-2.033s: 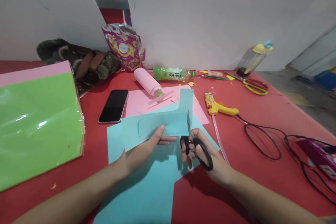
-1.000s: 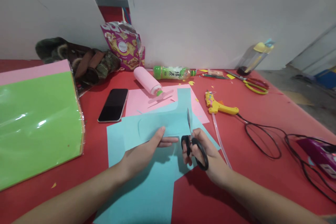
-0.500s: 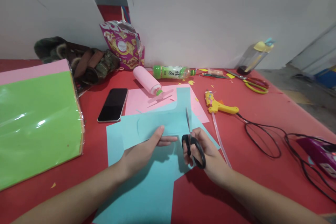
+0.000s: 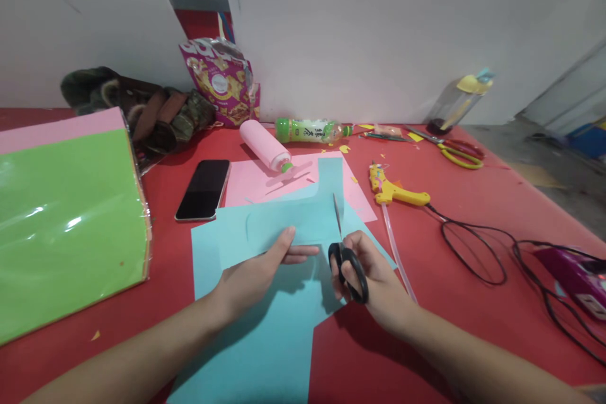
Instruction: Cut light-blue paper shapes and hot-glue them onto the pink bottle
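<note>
My left hand [image 4: 258, 271] pinches the near edge of a light blue sheet of paper [image 4: 293, 222] and holds it up over a larger light blue sheet [image 4: 265, 334] lying on the red table [image 4: 426, 303]. My right hand [image 4: 374, 274] grips black-handled scissors [image 4: 348, 262], fingers through the loops. The blades point away from me and are nearly closed on the right edge of the held sheet. A rounded shape outlined on that sheet shows near my left thumb.
A pink sheet [image 4: 255, 183], a pink roll [image 4: 265, 146], a black phone [image 4: 203, 189] and a green bottle [image 4: 310, 130] lie behind the paper. A wrapped pack of green and pink paper [image 4: 66, 221] is left. A yellow glue gun [image 4: 395, 189] with its black cord [image 4: 478, 252] and more scissors [image 4: 457, 154] lie right.
The scissor handles have squeezed together and the blades have closed along the right edge of the held sheet. My left hand has kept its grip in place.
</note>
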The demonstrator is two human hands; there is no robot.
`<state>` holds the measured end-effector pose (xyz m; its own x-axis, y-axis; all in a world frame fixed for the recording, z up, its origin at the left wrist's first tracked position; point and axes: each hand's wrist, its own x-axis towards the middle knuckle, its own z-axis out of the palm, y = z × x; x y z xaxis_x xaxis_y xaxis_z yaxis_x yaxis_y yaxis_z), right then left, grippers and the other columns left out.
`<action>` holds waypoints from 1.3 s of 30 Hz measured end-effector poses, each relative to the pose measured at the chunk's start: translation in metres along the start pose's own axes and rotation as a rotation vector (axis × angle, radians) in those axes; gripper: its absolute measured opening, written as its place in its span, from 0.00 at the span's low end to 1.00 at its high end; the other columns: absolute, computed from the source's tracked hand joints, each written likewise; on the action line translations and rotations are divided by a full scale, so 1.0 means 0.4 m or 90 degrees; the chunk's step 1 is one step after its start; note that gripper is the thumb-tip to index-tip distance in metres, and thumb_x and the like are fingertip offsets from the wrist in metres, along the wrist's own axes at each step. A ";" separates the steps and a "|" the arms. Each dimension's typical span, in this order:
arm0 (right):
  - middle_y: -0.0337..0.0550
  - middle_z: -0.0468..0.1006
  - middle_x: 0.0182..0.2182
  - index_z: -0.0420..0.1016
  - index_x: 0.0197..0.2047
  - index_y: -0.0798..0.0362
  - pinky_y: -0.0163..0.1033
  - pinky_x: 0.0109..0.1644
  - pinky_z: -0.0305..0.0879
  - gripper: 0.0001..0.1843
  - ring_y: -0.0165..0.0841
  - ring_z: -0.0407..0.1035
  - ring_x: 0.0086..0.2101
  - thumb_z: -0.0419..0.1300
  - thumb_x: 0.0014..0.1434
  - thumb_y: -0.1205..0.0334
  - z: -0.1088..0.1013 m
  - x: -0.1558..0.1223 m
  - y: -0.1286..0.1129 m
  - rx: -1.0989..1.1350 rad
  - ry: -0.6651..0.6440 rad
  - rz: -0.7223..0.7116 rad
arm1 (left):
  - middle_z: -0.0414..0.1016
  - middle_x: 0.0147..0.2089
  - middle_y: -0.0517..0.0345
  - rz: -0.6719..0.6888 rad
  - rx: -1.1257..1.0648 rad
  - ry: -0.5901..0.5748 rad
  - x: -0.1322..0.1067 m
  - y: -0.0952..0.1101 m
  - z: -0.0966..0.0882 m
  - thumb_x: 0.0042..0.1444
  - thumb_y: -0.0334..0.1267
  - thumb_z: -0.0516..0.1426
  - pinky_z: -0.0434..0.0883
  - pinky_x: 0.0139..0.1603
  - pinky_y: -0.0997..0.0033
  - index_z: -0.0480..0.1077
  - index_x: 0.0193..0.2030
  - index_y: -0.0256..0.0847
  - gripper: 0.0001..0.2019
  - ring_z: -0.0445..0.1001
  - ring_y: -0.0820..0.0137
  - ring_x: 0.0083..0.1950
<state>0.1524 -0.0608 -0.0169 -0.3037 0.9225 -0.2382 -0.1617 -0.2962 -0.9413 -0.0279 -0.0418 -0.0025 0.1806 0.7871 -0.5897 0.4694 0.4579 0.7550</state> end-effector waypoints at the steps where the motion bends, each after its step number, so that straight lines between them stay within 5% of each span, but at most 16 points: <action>1: 0.27 0.61 0.19 0.51 0.28 0.50 0.29 0.20 0.52 0.24 0.21 0.60 0.16 0.59 0.45 0.43 0.000 0.000 0.000 0.002 0.002 0.002 | 0.73 0.48 0.67 0.003 -0.001 -0.004 0.000 -0.002 0.000 0.54 0.57 0.39 0.45 0.62 0.57 0.73 0.41 0.54 0.24 0.61 0.59 0.57; 16: 0.27 0.61 0.20 0.51 0.29 0.50 0.28 0.19 0.51 0.24 0.21 0.60 0.15 0.60 0.45 0.44 -0.003 0.004 0.000 0.039 -0.024 0.005 | 0.74 0.46 0.66 0.015 0.036 0.005 0.006 0.012 -0.017 0.54 0.57 0.40 0.53 0.59 0.60 0.73 0.42 0.51 0.25 0.66 0.60 0.52; 26: 0.33 0.62 0.25 0.53 0.32 0.50 0.28 0.19 0.50 0.21 0.22 0.59 0.20 0.57 0.49 0.44 -0.020 -0.002 -0.024 0.063 -0.145 0.007 | 0.79 0.27 0.58 0.111 0.102 0.122 0.013 0.060 -0.125 0.47 0.52 0.54 0.68 0.45 0.66 0.74 0.22 0.43 0.17 0.76 0.62 0.34; 39: 0.33 0.63 0.25 0.53 0.32 0.51 0.31 0.23 0.50 0.23 0.24 0.59 0.21 0.58 0.46 0.43 -0.017 -0.005 -0.025 0.046 -0.272 0.093 | 0.77 0.22 0.60 0.187 0.155 -0.002 -0.016 0.063 -0.189 0.46 0.42 0.57 0.72 0.32 0.75 0.71 0.21 0.42 0.08 0.75 0.68 0.24</action>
<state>0.1612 -0.0581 -0.0086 -0.6861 0.6894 -0.2323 -0.1490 -0.4457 -0.8827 -0.0825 -0.0041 0.0419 0.3406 0.8687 -0.3595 0.5885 0.1012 0.8021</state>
